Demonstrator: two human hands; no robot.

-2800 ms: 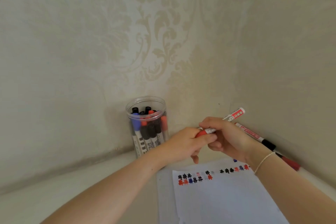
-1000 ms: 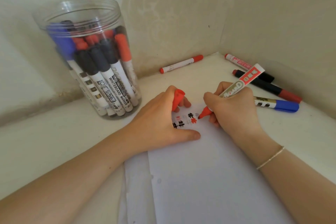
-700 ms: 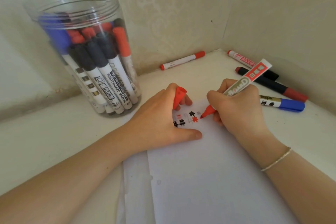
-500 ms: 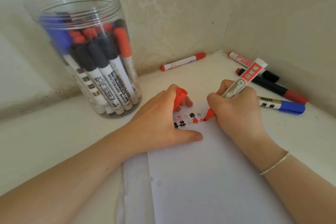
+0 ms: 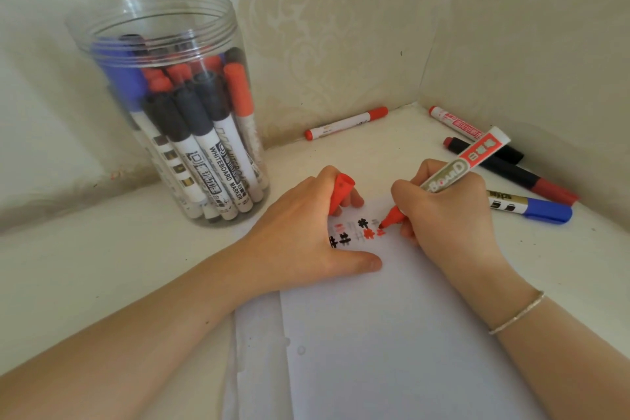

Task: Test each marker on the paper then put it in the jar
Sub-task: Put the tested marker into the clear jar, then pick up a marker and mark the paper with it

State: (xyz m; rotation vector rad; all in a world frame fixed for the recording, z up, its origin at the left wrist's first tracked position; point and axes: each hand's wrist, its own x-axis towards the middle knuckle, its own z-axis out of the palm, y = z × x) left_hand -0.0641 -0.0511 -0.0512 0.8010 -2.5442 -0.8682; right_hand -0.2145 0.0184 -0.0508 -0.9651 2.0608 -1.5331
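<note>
My right hand grips an uncapped red marker like a pen, its tip touching the white paper beside a row of black and red test marks. My left hand presses down on the paper's top left corner and holds the marker's red cap between its fingers. A clear plastic jar stands open at the left, packed with several capped black, red and blue markers.
Loose markers lie along the walls: a red-capped one at the back, a red-printed one, a black-and-red one and a blue-capped one at the right. Wallpapered walls close in the corner.
My hands pulled the cap off the red marker and came down to the paper. The red tip has since shifted slightly right, adding a fresh red mark after the earlier ones.
</note>
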